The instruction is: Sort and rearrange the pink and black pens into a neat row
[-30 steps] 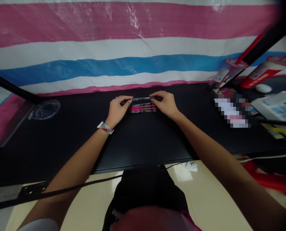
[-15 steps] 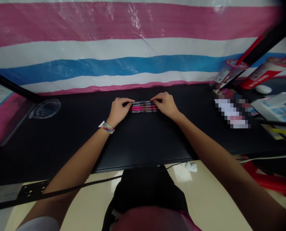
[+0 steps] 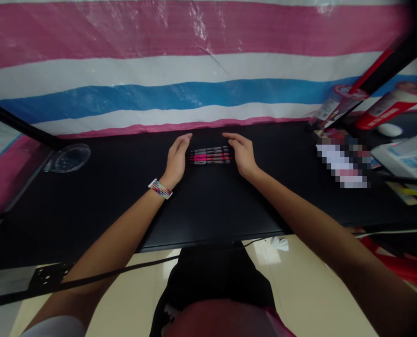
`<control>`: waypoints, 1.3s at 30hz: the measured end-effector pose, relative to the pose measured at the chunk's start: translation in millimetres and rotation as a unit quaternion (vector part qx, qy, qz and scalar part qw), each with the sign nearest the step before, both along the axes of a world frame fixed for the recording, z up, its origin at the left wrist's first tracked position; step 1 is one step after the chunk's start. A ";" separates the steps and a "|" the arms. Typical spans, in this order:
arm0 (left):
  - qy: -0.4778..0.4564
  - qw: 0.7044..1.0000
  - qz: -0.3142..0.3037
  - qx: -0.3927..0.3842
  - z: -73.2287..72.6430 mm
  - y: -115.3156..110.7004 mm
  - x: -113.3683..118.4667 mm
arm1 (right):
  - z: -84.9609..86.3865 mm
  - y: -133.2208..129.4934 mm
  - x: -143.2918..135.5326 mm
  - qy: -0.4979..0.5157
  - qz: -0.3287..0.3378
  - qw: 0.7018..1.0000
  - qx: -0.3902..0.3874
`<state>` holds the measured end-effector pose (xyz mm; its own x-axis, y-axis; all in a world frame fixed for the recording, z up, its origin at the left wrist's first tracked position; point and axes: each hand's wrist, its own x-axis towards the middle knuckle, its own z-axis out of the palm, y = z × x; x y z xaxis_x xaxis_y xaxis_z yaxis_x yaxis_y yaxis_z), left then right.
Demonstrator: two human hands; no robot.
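Several pens [image 3: 210, 156] lie side by side in a row on the black table [image 3: 208, 201], their lengths running left to right. Some have grey barrels and at least one has a bright pink grip. My left hand [image 3: 176, 159] is upright on its edge just past their left ends, fingers stretched and holding nothing. At the right ends is my right hand [image 3: 241, 152], its fingers extended and slightly curved, with nothing in it. A patterned woven band [image 3: 160, 188] circles my left wrist.
To the left lies a clear plastic lid [image 3: 69, 157]. Drink cups with red straws [image 3: 338, 105], a white computer mouse [image 3: 390, 130] and a box [image 3: 405, 157] occupy the right side. A striped plastic sheet [image 3: 159, 100] hangs behind the table. Black frame bars stand at both sides.
Both hands have let go of the pens' ends and turned upright on their edges, fingers straightened. The pens stay in their row.
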<state>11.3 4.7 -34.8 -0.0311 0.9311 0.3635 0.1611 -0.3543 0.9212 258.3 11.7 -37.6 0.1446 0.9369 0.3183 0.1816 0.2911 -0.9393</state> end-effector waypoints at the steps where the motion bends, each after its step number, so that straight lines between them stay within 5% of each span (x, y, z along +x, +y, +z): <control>1: -0.026 1.000 -0.009 -0.005 -2.3 -0.1 3.9 | -1.2 -0.5 -2.8 0.019 0.008 1.000 -0.006; 10: -0.132 0.989 -0.057 -0.034 0.8 -10.5 22.7 | -7.6 0.8 -9.5 0.091 0.062 0.994 -0.012; 16: -0.131 0.991 -0.023 -0.015 -3.2 -9.6 20.0 | 5.6 -10.7 -6.0 -0.045 0.056 0.996 0.050; 21: -0.062 0.997 0.029 0.024 -4.0 -0.2 5.8 | 22.9 -31.5 -9.2 -0.244 0.133 0.935 0.218; 25: -0.035 0.998 0.052 0.020 0.2 1.5 -0.9 | 25.2 -39.2 -12.3 -0.318 0.188 0.886 0.281; 35: 0.035 0.998 0.037 0.025 11.7 -8.3 0.5 | 31.5 -37.1 -5.2 -0.388 0.237 0.861 0.229; 39: 0.081 0.995 0.016 0.052 20.2 -15.0 2.3 | 33.4 -36.5 -5.7 -0.358 0.243 0.875 0.216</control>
